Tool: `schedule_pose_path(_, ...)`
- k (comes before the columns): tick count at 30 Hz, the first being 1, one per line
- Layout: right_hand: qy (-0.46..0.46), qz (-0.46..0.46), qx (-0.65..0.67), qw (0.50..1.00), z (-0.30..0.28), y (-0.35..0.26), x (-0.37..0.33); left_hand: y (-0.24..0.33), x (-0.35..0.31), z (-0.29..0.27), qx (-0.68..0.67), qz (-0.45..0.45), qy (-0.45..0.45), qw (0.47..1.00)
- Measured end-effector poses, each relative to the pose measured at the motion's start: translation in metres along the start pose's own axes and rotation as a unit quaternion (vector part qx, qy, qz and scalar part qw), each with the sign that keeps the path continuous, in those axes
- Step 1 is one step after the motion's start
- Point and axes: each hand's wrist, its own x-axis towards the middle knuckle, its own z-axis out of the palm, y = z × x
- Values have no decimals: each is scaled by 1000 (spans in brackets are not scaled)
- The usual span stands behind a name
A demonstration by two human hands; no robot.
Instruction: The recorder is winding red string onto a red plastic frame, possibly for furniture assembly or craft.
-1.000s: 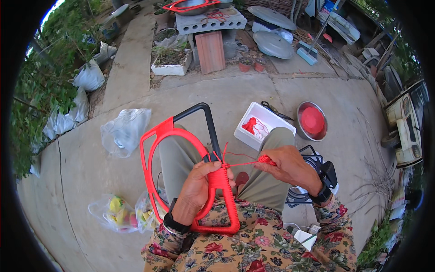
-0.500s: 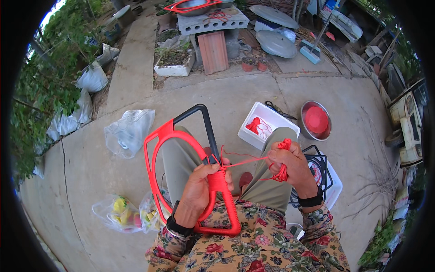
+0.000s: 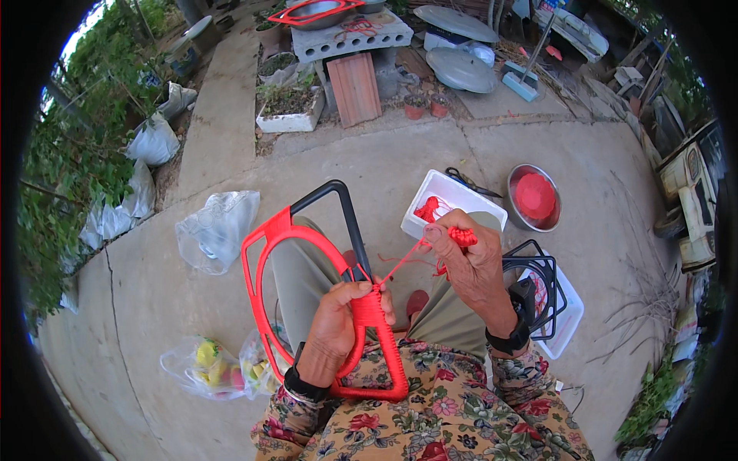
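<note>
Over cracked concrete (image 3: 361, 157) beside greenery (image 3: 69, 177), a red-wrapped frame (image 3: 369, 311)

We have the red-and-black, cord-wrapped looped frame (image 3: 369, 313) before us, a crumpled clear plastic bag (image 3: 217, 230) to its left, a rectangular white foam box (image 3: 470, 192) to its right.

A black frame (image 3: 371, 311), mostly wrapped red, tilts over the lap (image 3: 452, 316), its red cord (image 3: 401, 263) taut.

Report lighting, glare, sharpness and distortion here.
Head view: soft, diffuse daylight, no hard shadows on the concrete ground; head view: pale glare on the clear plastic bag; head view: red-and-black frame reasonably sharp; head view: fisheye bending, black corners.
</note>
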Motion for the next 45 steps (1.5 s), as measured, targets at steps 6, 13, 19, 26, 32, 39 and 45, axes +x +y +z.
schedule_pose_path(6, -25, 152, 402, 903, 38, -13, 4, 2, 1, -2, 2, -14, -11, 1000)
schedule_pose_path(13, -85, 225, 476, 846, 63, -23, 10, -5, -1, 7, 23, 51, 65, 996)
schedule_pose_path(19, -47, 260, 496, 827, 94, -33, 1, -8, -6, 6, -12, 103, 75, 992)
schedule_pose_path(26, -86, 209, 533, 815, 68, -19, 6, -6, -4, -1, -6, 106, 95, 990)
schedule_pose_path(32, -8, 102, 357, 929, 30, -13, 5, 2, -9, 0, -1, 11, -25, 1000)
schedule_pose_path(39, -101, 32, 190, 976, 9, -32, 13, 2, -14, 4, 14, 8, -40, 999)
schedule_pose_path(45, -142, -14, 205, 968, 16, -41, 24, -3, -14, 4, 24, 14, -73, 997)
